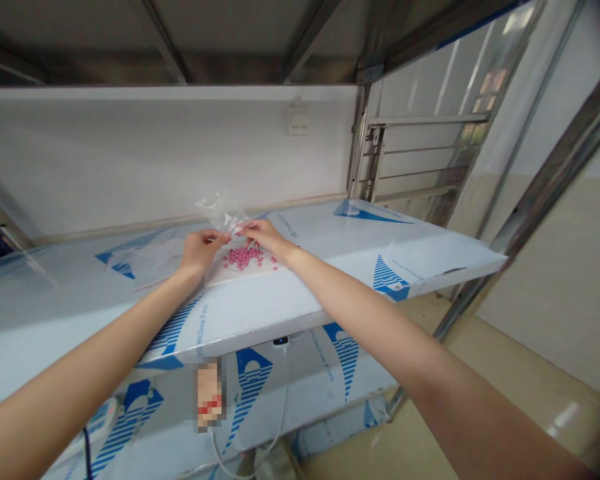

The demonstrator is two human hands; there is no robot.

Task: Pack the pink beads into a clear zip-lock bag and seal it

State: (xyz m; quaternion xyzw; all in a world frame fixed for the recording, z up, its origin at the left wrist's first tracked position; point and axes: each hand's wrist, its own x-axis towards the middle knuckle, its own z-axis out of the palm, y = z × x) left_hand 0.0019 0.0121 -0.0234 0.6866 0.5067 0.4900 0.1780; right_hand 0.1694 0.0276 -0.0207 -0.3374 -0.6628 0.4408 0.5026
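Observation:
A clear plastic bag stands crumpled on the upper shelf, and the fingers of both my hands are pinched on it. My left hand grips its left side, thumb against forefinger. From the right, my right hand pinches close beside the left fingertips, with a bit of pink showing there. Just below my hands lies a cluster of small round pink beads, a few scattered to the right. I cannot tell whether these beads lie inside the clear plastic or on the shelf.
More clear plastic lies flat left of my left hand. The shelf is covered in blue-printed protective film. A lower shelf carries a white cable and a pixelated object. Metal posts and an overhead frame surround the shelf.

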